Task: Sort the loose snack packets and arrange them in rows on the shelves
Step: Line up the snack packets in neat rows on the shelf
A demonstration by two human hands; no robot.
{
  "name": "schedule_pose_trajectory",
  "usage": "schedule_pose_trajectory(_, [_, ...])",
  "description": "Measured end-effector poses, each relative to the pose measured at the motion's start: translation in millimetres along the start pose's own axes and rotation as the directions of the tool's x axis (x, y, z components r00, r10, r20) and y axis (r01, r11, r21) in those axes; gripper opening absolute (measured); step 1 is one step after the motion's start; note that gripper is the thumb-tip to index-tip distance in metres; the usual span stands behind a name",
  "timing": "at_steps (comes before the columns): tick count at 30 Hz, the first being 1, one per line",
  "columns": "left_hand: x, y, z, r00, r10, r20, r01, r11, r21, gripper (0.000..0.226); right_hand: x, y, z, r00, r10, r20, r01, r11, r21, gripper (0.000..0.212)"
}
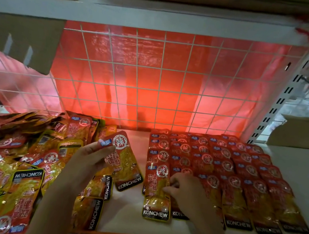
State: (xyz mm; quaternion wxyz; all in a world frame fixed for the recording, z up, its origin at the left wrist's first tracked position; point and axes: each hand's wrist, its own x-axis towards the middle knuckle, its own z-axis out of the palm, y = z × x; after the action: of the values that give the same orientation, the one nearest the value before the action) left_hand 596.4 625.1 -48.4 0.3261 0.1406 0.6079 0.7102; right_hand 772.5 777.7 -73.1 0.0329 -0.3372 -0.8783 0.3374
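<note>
Meanwhile left hand (91, 155) pinches glossy flat packet (122, 158).

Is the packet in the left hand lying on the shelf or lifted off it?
Lifted: the left hand pinches the packet near its top, tilted above the loose pile.

white wire grid (155, 80), red plastic sheet (145, 95), cardboard boxes (305, 132)

Loose red-yellow packets (9, 170) heaped left; overlapping rows (242, 171) right (flat).
</note>
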Motion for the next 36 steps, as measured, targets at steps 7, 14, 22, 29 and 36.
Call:
schedule_pose_trajectory(7, [1, -3, 3, 0.999, -0.031, 0.028, 0.029, 0.998, 0.053, 0.01, 6, -4, 4, 0.997, 0.047, 0.053, -0.042, 0.994, -0.096, 0.02])
schedule_pose_trajectory(14, [23, -8, 5, 0.992, -0.123, 0.007, 0.12, 0.979, 0.167, 0.016, 8, -4, 1, 0.992, 0.081, 0.092, -0.071, 0.992, -0.104, 0.018])
schedule_pose_trajectory(22, [77, 0, 20, 0.992, -0.128, -0.023, 0.128, 0.936, 0.327, 0.009, 6, -4, -7, 0.998, 0.058, -0.021, -0.062, 0.972, -0.227, 0.027])
schedule_pose_trajectory(29, [122, -1, 28, 0.974, -0.223, 0.034, 0.193, 0.902, 0.386, 0.013, 11, -1, -33, 0.996, 0.012, -0.091, -0.029, 0.983, -0.184, 0.037])
schedule_pose_trajectory(36, [146, -10, 43, 0.993, -0.12, -0.02, 0.112, 0.837, 0.535, 0.009, 25, 0, -46, 0.997, 0.014, -0.07, -0.023, 0.992, -0.123, 0.031])
